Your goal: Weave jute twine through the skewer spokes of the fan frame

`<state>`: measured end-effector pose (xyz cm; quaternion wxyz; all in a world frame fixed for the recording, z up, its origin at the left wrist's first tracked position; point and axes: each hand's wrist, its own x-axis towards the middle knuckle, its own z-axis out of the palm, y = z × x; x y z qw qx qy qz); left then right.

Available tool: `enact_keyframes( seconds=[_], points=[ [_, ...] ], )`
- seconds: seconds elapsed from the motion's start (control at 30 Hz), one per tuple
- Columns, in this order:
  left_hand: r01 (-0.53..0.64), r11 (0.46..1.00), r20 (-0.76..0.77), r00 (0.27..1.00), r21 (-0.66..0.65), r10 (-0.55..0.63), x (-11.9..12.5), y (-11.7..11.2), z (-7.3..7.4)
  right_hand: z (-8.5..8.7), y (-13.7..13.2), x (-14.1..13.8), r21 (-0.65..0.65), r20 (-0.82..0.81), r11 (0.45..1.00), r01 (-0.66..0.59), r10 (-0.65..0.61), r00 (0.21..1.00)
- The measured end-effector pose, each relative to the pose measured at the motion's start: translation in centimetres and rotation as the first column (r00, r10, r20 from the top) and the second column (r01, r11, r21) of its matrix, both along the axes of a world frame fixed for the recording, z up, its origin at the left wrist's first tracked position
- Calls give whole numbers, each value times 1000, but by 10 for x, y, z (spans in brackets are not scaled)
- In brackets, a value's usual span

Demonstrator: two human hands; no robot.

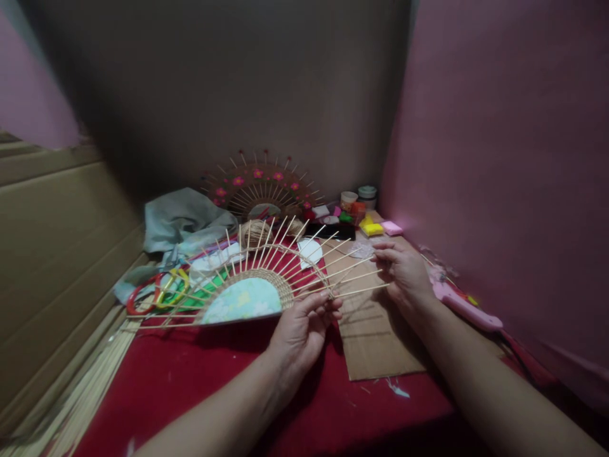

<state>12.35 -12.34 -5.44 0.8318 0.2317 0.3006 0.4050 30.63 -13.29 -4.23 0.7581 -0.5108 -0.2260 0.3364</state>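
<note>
As our left hand point(304, 322) pinches the light-looking fan frame point(245, 301), near clock centre, at four o'clock, our right hand point(403, 274) sits at three, grip unclear; spokes point(361, 291) look snappable, the woven band point(286, 289) sturdier.

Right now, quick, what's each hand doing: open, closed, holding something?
Left hand: closed, holding the half-round, pale-stick fan with the light-blue floral centre.
Right hand: fingers pinched closed, apparently on the thin brown twine.
</note>
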Motion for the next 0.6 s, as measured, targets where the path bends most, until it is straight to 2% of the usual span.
enact_keyframes(
  seconds=[0.2,0.4,0.5,0.6],
  points=[
    [-10,1000,-3,1000,-13,10,0,-2,1,3,2,-3,71,-18,994,-87,88,996],
    [4,1000,7,1000,3,-4,-1,-4,0,-2,9,-2,158,80,987,-37,25,996],
    [21,1000,13,1000,3,-21,-1,-5,-1,-4,13,0,143,83,989,-44,32,996],
    [28,1000,12,1000,1,-28,-2,-6,1,-6,17,2,75,47,991,-111,107,993]
  ],
)
